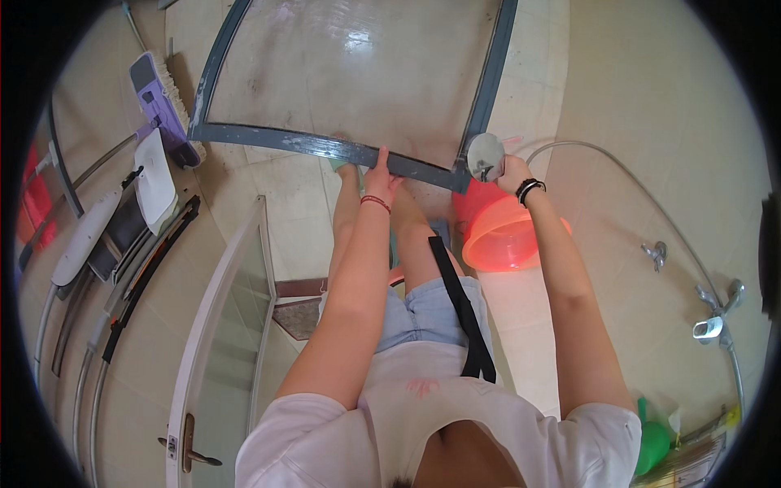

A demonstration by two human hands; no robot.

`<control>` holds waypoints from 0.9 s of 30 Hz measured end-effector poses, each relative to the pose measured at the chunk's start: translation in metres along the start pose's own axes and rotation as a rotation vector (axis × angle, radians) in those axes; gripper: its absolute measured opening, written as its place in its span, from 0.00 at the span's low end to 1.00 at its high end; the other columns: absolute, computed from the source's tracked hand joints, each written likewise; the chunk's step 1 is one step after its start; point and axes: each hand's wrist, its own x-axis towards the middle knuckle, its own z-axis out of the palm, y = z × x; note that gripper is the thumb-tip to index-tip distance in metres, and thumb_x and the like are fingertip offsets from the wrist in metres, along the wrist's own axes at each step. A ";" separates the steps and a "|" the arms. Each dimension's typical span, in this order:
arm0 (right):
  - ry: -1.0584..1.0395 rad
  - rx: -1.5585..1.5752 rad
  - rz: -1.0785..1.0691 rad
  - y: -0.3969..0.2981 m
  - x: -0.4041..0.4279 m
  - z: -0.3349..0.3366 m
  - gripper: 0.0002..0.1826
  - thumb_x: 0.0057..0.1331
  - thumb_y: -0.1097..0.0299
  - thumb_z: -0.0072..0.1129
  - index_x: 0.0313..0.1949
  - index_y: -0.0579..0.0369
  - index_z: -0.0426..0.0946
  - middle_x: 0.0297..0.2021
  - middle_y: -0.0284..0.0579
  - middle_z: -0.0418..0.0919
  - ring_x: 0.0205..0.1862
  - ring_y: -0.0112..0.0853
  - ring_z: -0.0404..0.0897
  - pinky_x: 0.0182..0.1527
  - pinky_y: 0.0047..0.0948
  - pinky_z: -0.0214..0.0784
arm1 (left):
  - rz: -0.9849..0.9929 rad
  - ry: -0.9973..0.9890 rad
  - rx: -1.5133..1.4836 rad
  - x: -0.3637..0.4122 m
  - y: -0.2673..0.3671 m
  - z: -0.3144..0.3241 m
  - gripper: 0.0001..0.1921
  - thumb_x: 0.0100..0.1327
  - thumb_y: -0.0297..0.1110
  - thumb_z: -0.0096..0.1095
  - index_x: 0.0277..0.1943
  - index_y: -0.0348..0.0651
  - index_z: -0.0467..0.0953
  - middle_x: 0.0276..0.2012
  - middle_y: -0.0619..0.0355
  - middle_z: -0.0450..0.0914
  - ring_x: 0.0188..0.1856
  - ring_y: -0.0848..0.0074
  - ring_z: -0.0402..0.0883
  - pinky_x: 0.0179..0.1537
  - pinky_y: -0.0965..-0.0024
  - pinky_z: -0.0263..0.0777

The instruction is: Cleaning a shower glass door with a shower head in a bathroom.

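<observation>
A large panel with a dark grey frame point(293, 141) and a see-through infill point(354, 79) stands tilted before me. I cannot tell whether the infill is glass or fine mesh; light glints off it. My left hand point(382, 181) grips the frame's near bar, one finger stretched along its upper face. In my right hand point(515, 174) is a round shower head point(486, 157), held beside the panel's near right corner. Its hose point(610, 152) arcs along the wall to the right. Whether water is flowing cannot be made out.
Below my right forearm sits a red plastic bucket point(503, 244). A tap mixer point(720, 311) juts from the right wall. Along the left wall hang a purple flat mop point(161, 110) and several long-handled cleaning tools point(146, 262). A white-framed door point(204, 341) stands ajar at left.
</observation>
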 end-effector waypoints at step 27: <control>0.403 0.396 -0.501 -0.349 0.077 -0.178 0.32 0.47 0.46 0.63 0.27 0.60 0.55 0.16 0.40 0.65 0.09 0.24 0.65 0.12 0.21 0.58 | 0.047 0.122 0.261 0.017 0.014 -0.019 0.22 0.50 0.48 0.63 0.33 0.33 0.73 0.25 0.57 0.77 0.23 0.74 0.77 0.22 0.75 0.73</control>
